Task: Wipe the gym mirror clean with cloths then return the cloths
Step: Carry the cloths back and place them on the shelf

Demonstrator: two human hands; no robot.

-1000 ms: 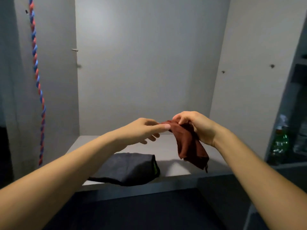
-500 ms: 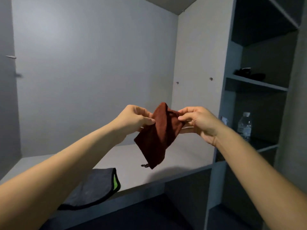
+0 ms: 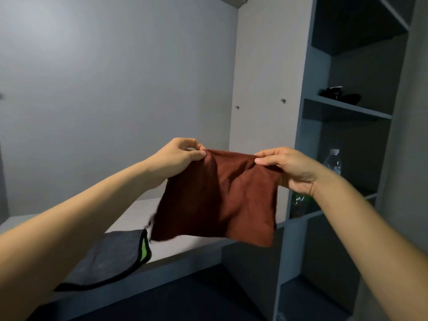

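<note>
A rust-brown square terry cloth (image 3: 217, 198) hangs spread in the air above the front part of a pale grey shelf board (image 3: 185, 247), held by its two upper corners. The left hand (image 3: 178, 156) pinches the upper left corner between thumb and curled fingers; the right hand (image 3: 289, 170) pinches the upper right corner in the same way, with the cloth's edge bunched under its fingers. The top edge sags slightly between the two grips, and the lower edge hangs free, its left corner blurred. The spread cloth hides part of the shelf board and the lower part of the side panel behind it. To the lower left, a dark grey folded cloth with black trim and a green underside (image 3: 108, 260) lies on the shelf board, overhanging its front edge, partly covered by the left forearm and apart from the held cloth. To the right stands a dark grey open shelving unit (image 3: 347, 110): a clear plastic water bottle (image 3: 333, 161) stands in one compartment just beyond the right hand, a green bottle (image 3: 298, 200) shows below the right wrist, largely hidden, and a dark object (image 3: 340, 96), too dim to identify, rests on a higher shelf.
</note>
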